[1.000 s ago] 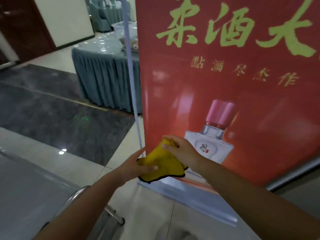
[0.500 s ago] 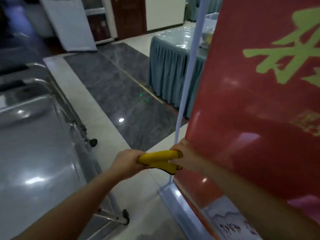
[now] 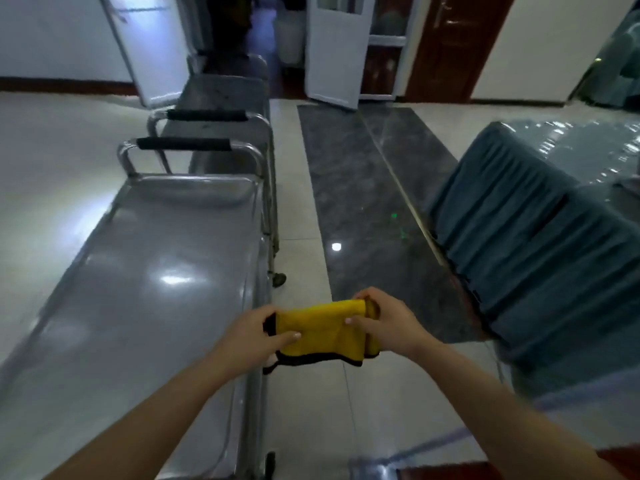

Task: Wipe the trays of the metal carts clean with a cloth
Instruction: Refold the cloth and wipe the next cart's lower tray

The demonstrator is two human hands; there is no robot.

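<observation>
Left hand [image 3: 249, 332] and right hand [image 3: 384, 323] each pinch an end of the folded yellow cloth [image 3: 320, 332], held in the air just right of the near cart's tray [image 3: 138, 289], which has come into view since the banner filled it; wiping not yet begun.

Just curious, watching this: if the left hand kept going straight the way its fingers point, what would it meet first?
The left hand points right, across the yellow cloth it pinches. Past the cloth, the first thing would likely be the right hand holding the other end. The cart tray lies off to its left, though depth is hard to judge.
</observation>
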